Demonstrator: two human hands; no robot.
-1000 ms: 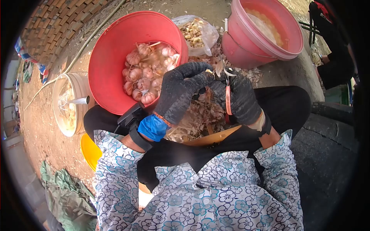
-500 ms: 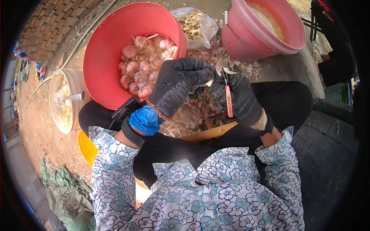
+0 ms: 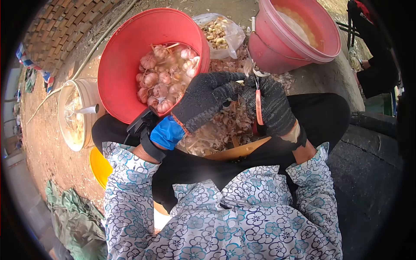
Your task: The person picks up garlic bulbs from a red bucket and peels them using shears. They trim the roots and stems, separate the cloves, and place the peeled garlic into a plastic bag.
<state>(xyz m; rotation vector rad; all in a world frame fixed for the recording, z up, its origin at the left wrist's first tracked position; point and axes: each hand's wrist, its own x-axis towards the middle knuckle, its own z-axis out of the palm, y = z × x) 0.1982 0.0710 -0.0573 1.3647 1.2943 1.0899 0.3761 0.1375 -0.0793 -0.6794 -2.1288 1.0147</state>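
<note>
My left hand point(image 3: 207, 100) wears a black knit glove over a blue one and pinches a garlic clove point(image 3: 239, 82) at its fingertips. My right hand point(image 3: 272, 106), also in a black glove, grips scissors with an orange-red handle point(image 3: 258, 106), the blades pointing up by the clove. Both hands meet above a heap of garlic skins point(image 3: 219, 130) on my lap. A big red bucket point(image 3: 125, 56) just beyond my left hand holds several pinkish garlic bulbs point(image 3: 162, 80).
A pink tub point(image 3: 277, 47) with peeled cloves stands at the upper right. A clear plastic bag of garlic pieces point(image 3: 216, 30) lies between the two tubs. A white bucket point(image 3: 76, 115) and a yellow container point(image 3: 100, 167) sit at left. Someone in dark clothes point(image 3: 377, 56) is at far right.
The hands stay together over the skins, shifting slightly; the pale clove showing between the fingers half a second ago is now mostly covered by the left fingertips.
</note>
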